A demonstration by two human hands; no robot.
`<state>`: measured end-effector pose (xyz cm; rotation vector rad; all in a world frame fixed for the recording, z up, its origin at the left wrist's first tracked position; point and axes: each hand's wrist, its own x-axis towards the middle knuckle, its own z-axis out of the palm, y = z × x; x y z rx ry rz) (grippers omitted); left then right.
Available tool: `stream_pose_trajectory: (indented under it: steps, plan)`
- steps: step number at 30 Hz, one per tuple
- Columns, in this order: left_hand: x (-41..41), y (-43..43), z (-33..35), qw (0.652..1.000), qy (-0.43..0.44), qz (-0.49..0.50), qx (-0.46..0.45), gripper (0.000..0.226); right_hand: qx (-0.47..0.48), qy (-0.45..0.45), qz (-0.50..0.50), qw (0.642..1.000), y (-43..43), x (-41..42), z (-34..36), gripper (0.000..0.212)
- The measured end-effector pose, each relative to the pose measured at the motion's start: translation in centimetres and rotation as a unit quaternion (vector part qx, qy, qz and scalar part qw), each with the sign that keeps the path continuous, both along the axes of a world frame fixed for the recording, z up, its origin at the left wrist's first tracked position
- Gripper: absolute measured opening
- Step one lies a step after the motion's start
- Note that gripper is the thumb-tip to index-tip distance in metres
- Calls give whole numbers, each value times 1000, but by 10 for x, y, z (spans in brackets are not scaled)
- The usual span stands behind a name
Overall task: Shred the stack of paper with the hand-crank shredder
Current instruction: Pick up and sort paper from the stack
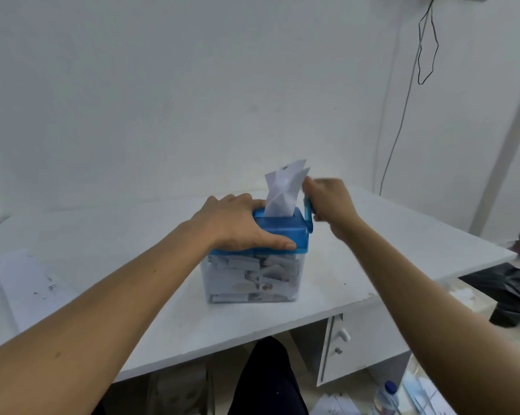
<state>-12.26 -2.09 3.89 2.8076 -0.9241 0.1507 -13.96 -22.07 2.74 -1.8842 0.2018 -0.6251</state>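
On the white desk point(117, 229), centre of my feed, sits the clear plastic shredder bin point(252, 283), packed w/ white strips nearly to its top. Well to its left lies the flat stack of white paper point(28, 280), nearer the left arm, no hand on it.

Capping the bin is the blue plastic cutter lid point(285, 233), long axis running left-right across my view. Left hand point(237, 221) lies palm-down on the lid's left half, fingers fairly straight over the top, thumb along the near edge: pressing, not clenched.

Upright in the slot stands a crumpled white sheet point(284, 190), approx. half showing, betw. the two hands.

Right hand point(332, 199) is at the lid's right end, fingers curled round the knob of the blue crank handle point(308, 212); the knob itself is hidden in the fist, slightly blurred.

What matters next, imo: the crank pivots on the lid's right end face, so the swing runs toward and away from me, and at its top the knuckles come just beside the sheet's right edge. Only the right hand can turn it; the left must stop the bin tipping.
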Motion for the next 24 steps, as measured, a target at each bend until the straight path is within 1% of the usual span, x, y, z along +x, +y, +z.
stream_pose_trajectory:
  steps: [2,3,4,6,9,11,13,16,20,23,24]
  plan:
    - [2,0,0,1000,-5,1,-5,64,29,50,11,998,-4,22,-23,34]
    - [2,0,-1,1000,-5,1,-5,65,48,74,23,996,-5,28,-35,32]
    - [2,0,-1,1000,-8,1,-5,64,55,86,21,995,-6,31,-42,36]
    - [1,0,-1,1000,-12,2,-8,58,45,80,-8,996,-7,35,-48,42]
    - [0,0,-3,1000,-20,8,-4,55,37,86,-27,995,-2,28,-49,37]
    - [0,-1,-5,1000,-23,13,-5,56,15,139,-20,990,2,13,-58,31]
    - [2,-1,-6,1000,-27,16,1,60,18,182,-9,983,10,-8,-73,35]
    - [3,0,-6,1000,-26,16,3,67,31,189,-4,981,20,-39,-85,34]
    - [2,0,-3,1000,-12,19,15,84,14,189,14,982,22,-69,-73,38]
    - [2,-1,0,1000,8,17,18,87,20,182,34,983,23,-95,-61,40]
    - [1,-1,1,1000,12,15,18,88,35,165,49,984,23,-101,-52,41]
